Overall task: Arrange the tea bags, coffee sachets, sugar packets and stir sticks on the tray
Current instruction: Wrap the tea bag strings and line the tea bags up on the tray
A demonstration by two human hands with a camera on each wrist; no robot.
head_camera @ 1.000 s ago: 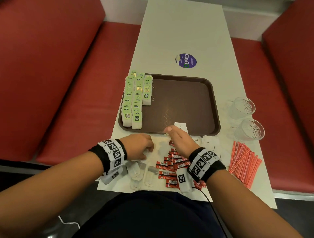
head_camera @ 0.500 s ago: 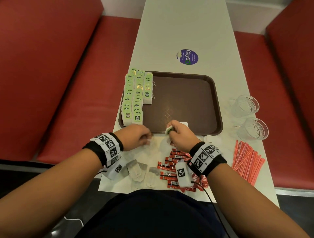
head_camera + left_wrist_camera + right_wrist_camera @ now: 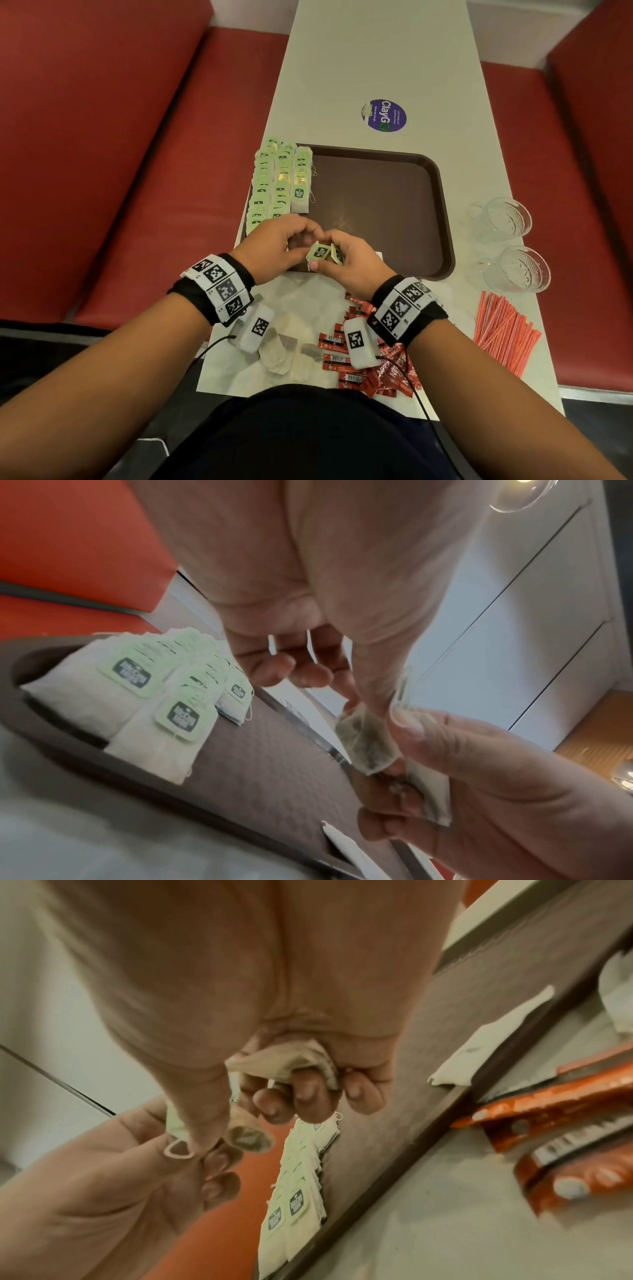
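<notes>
A brown tray (image 3: 394, 212) lies mid-table with rows of green-tagged tea bags (image 3: 274, 185) along its left side. Over its near-left edge my two hands meet. My right hand (image 3: 339, 260) grips a small bunch of tea bags (image 3: 284, 1061) in its curled fingers and pinches one green-tagged tea bag (image 3: 319, 253) with its thumb. My left hand (image 3: 294, 240) pinches that same bag (image 3: 366, 745) from the other side. Loose tea bags (image 3: 284, 353) and red coffee sachets (image 3: 363, 370) lie on the table under my wrists. Orange stir sticks (image 3: 503, 332) lie at the right.
Two glass cups (image 3: 503, 219) (image 3: 520, 270) stand right of the tray. A white packet (image 3: 489, 1037) lies over the tray's near rim. A round purple sticker (image 3: 383, 114) is beyond the tray. Red bench seats (image 3: 137, 171) flank the narrow table.
Both hands have lifted off the table with tea bags and moved forward over the tray's near-left edge, coming together on one bag.
</notes>
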